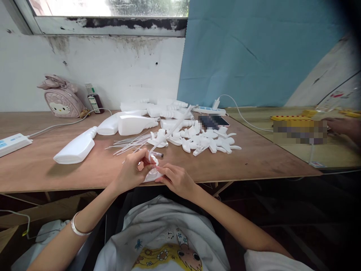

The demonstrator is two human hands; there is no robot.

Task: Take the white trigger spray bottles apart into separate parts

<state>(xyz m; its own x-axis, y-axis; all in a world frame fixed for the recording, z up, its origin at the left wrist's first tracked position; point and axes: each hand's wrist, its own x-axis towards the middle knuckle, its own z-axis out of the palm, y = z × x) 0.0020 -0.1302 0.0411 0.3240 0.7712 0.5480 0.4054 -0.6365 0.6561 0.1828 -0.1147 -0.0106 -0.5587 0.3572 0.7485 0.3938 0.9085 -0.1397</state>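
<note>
Close to the table's front edge, both my hands are closed around a white trigger sprayer head. My left hand pinches it from the left with thumb and forefinger. From the right, my right hand grips it with bent fingers, which cover part of it. A white plastic tube rises from my left fingertips and slants away over the pile; its lower end is hidden by the fingers. Just beyond my hands lie more white sprayer heads, a bundle of thin white tubes and a dark pen.
White plastic bottles lie on the brown table, mostly toward the back. A phone, a power strip, a pink bag and a small dark bottle are there too. Another person's hand is at the right.
</note>
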